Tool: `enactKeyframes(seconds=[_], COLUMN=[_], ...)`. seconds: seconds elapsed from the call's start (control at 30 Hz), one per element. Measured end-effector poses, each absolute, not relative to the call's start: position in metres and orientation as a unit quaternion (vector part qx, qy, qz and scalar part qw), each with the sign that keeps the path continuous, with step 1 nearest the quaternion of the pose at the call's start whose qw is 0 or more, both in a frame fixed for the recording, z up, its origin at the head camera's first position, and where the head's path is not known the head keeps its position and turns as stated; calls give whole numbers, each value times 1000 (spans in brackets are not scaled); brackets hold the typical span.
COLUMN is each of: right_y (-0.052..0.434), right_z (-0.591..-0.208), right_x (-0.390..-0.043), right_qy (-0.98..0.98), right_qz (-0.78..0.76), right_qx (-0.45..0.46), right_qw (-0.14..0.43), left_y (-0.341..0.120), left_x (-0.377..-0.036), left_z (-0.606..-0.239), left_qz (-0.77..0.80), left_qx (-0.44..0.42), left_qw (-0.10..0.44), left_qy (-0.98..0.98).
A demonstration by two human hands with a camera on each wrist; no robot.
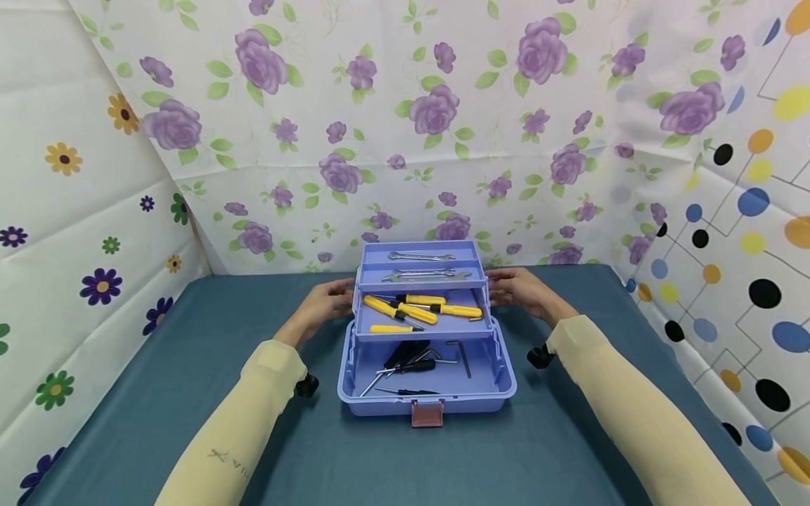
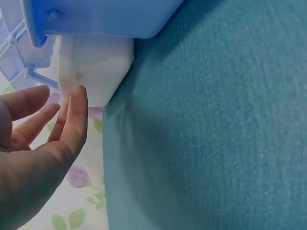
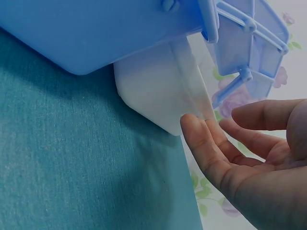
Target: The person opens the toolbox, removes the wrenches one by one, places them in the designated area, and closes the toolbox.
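A blue toolbox (image 1: 386, 406) stands on the table with its stepped trays spread out. Behind it hangs a white lid, seen in the left wrist view (image 2: 98, 72) and the right wrist view (image 3: 153, 91). My left hand (image 1: 323, 306) is at the box's left rear, its loosely bent fingertips right at the lid's edge. On the other side, my right hand (image 1: 522, 288) mirrors it, fingertips at the lid's right edge. Wrenches (image 1: 422, 256) lie in the upper trays, yellow-handled screwdrivers (image 1: 462, 310) in the tray below. Black-handled screwdrivers (image 1: 418, 366) and a hex key (image 1: 465, 360) lie in the bottom.
A dark teal cloth (image 1: 405, 467) covers the table. Flowered sheeting (image 1: 392, 183) rises right behind the toolbox, with patterned sheets at the left (image 1: 82, 232) and right (image 1: 734, 281). A brownish latch (image 1: 427, 414) hangs from the box front.
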State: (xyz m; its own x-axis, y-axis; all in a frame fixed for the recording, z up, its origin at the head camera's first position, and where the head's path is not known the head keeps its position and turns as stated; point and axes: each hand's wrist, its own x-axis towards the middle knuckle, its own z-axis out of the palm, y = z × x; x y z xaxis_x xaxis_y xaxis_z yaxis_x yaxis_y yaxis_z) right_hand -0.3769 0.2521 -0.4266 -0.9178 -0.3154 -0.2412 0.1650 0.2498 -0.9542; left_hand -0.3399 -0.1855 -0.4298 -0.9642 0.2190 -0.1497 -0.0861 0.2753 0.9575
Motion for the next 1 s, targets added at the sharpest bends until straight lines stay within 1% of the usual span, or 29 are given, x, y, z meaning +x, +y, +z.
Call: enactKeyframes(seconds=[0.37,0.67,1.0], right_y=[245,250,247], right_z=[-426,-417,-406], right_x=[-372,-358,-344], right_qy=[788,816,827], right_qz=[-589,-563,-545], right_qx=[-65,-90,-114], right_qw=[166,100,76], left_y=[-190,-185,-185], left_x=[-331,-327,-325], left_z=[-428,-422,-419], left_qz=[601,607,610], left_qx=[55,56,59], left_qw=[107,95,76], left_qy=[790,787,786])
